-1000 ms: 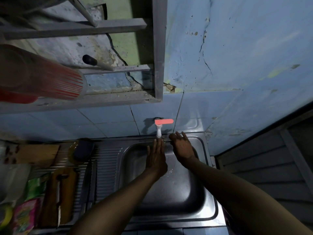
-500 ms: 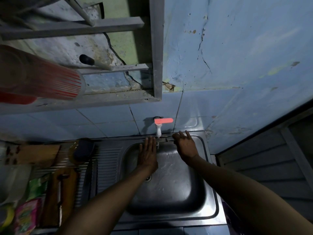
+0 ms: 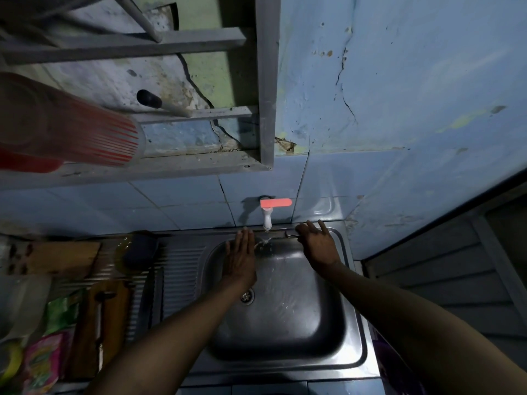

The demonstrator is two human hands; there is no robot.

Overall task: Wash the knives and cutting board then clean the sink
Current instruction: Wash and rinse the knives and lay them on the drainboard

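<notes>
The steel sink [image 3: 285, 315] fills the lower middle, its drain [image 3: 247, 296] partly behind my left wrist. My left hand [image 3: 240, 258] lies flat with straight fingers against the basin's back left wall, beside the splashing water. My right hand [image 3: 316, 244] rests on the back right rim with fingers spread. A white tap with a pink lever [image 3: 271, 209] runs water between both hands. On the drainboard at left a wooden cutting board [image 3: 98, 326] lies with a knife [image 3: 99, 329] on top.
A second wooden board [image 3: 57, 256] and a dark sponge in a dish [image 3: 137, 252] sit at the back left. Colourful packets [image 3: 42, 363] and plastic containers crowd the far left. A grey shelf frame [image 3: 265, 81] and a red-striped cup [image 3: 71, 129] hang overhead.
My left hand slid from the basin's middle to the back left wall. My right hand shifted right along the back rim. Water now splashes under the tap.
</notes>
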